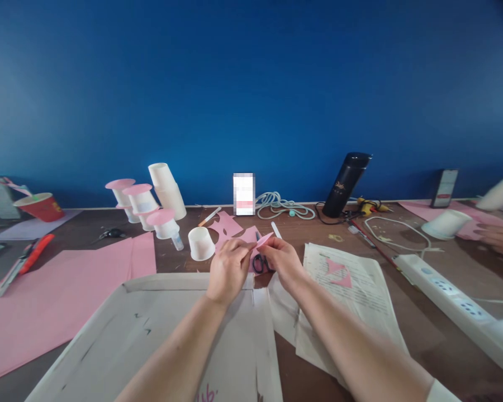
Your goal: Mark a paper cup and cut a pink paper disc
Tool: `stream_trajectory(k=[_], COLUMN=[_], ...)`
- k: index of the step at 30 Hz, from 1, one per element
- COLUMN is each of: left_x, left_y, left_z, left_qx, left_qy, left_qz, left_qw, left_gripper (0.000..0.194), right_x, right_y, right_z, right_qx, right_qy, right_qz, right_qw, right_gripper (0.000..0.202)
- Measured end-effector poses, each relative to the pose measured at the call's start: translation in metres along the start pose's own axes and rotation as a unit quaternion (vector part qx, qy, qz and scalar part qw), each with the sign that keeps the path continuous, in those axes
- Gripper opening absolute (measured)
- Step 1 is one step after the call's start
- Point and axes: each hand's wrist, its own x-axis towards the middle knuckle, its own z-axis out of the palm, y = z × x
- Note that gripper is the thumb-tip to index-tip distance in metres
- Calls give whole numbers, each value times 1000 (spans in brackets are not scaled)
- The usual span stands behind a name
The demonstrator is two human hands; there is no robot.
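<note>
A small pink paper piece (264, 241) is pinched between my two hands near the middle of the table. My left hand (231, 268) has its closed fingertips at the left end of the piece. On the other end, my right hand (285, 259) grips with thumb and fingers. Dark-handled scissors (260, 263) lie just beneath the hands. Behind them are pink paper scraps (228, 223). A white paper cup (202, 244) stands left of my left hand. Further left, white cups topped with pink discs (140, 192) stand close to a tall leaning cup stack (166, 191).
Pink sheets (67, 296) and a cutter (19, 265) lie left. A white board (159, 335) is under my forearms, printed paper (352, 290) to the right. A black bottle (346, 184), cables and a power strip (448, 296) lie beyond. Another person's hand (501, 237) is far right.
</note>
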Motion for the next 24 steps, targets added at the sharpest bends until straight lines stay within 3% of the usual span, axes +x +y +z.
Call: stream_trajectory(k=[4, 7, 9, 11, 13, 16, 19, 24], left_x=[1, 4, 6, 8, 10, 11, 11, 11], left_y=[3, 3, 1, -3, -6, -8, -7, -6], left_z=[-1, 0, 0, 1, 1, 0, 0, -1], left_qx=[-11, -89, -160, -246, -336, -442, -500, -512], left_qy=[-3, 0, 0, 0, 8, 40, 58, 49], left_qz=[-33, -133, -247, -350, -409, -438, -454, -454], left_qw=[999, 987, 956, 904, 849, 781, 735, 728], left_gripper=[24, 20, 18, 21, 26, 31, 32, 31], right_x=[0, -1, -4, -7, -10, -12, -10, -10], right_y=[-2, -5, -7, -8, -7, -3, 1, 2], right_z=[-1, -2, -2, -1, 1, 2, 2, 1], right_qx=[30, 29, 2, -54, -115, -157, -170, -177], right_qy=[-14, -6, 4, 10, 8, -9, -8, 4], right_qz=[5, -6, -31, -74, -117, -144, -153, -159], right_qw=[999, 1000, 1000, 996, 986, 977, 973, 971], right_gripper=[25, 26, 24, 20, 17, 17, 18, 21])
